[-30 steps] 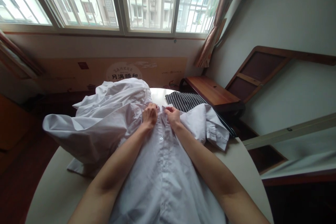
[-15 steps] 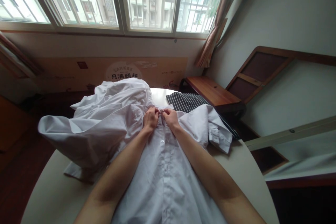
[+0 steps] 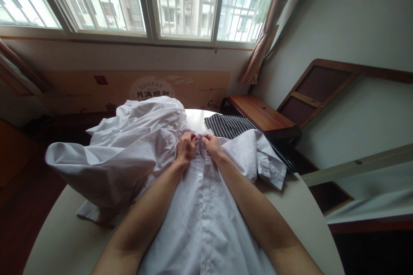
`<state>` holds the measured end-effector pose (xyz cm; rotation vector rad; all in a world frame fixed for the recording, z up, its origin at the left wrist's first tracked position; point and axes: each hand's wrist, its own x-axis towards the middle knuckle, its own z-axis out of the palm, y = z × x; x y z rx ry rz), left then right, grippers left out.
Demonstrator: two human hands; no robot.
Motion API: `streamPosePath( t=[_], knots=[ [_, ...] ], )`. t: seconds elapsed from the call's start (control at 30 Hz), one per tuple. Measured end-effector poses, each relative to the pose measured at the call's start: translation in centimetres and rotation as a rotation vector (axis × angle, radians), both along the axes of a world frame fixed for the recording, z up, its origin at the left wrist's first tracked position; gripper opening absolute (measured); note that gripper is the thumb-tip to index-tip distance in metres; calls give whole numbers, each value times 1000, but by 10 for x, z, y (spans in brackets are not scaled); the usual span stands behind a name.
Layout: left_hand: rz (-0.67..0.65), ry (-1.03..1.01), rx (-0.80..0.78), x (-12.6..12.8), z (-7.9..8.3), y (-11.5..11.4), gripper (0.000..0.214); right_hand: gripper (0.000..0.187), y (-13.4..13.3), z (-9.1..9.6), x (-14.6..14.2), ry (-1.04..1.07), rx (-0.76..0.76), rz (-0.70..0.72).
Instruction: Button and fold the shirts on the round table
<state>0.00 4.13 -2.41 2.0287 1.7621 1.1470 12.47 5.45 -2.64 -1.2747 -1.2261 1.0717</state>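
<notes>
A white button-up shirt (image 3: 190, 206) lies front side up on a round pale table (image 3: 54, 240), its collar end away from me. My left hand (image 3: 186, 146) is closed, pinching the placket edge near the collar. Close beside it, my right hand (image 3: 211, 144) pinches the opposite edge with thumb and finger. The fingertips almost meet, and whatever small button lies between them is hidden. Lower on the placket a button (image 3: 200, 174) shows. One short sleeve (image 3: 271, 165) spreads to the right.
More white cloth (image 3: 129, 150) is heaped on the left, partly over the table edge. Behind the right sleeve lies a black-and-white striped cloth (image 3: 230, 125). A wooden bench (image 3: 261, 111) stands beyond the table, below the barred window (image 3: 183, 4).
Both hands stay at the collar end of the shirt. The right fingers have shifted slightly, and the placket below them sits a little more open.
</notes>
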Motion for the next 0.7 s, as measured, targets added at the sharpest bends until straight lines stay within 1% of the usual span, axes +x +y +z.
streamPosePath(
  t=[0.2,0.37,0.43,0.5,0.57,0.63,0.7],
  knots=[
    [39,94,33,1,4,-6,19,17,-4,0,-1,-65,68,-28],
    [48,123,53,0,7,-9,21,16,-7,4,-3,-75,112,5],
    [46,95,61,-1,7,-8,20,16,-8,6,-3,-57,114,25],
    [39,39,62,-2,6,-6,19,18,-8,10,-2,-27,81,49],
    [16,-36,54,-2,4,-4,18,21,-8,14,0,-39,45,68],
    [-21,-117,44,-2,3,-2,16,19,-8,18,2,-133,72,71],
    [-58,-187,25,-3,2,0,15,15,-8,21,3,-260,148,54]
  ],
)
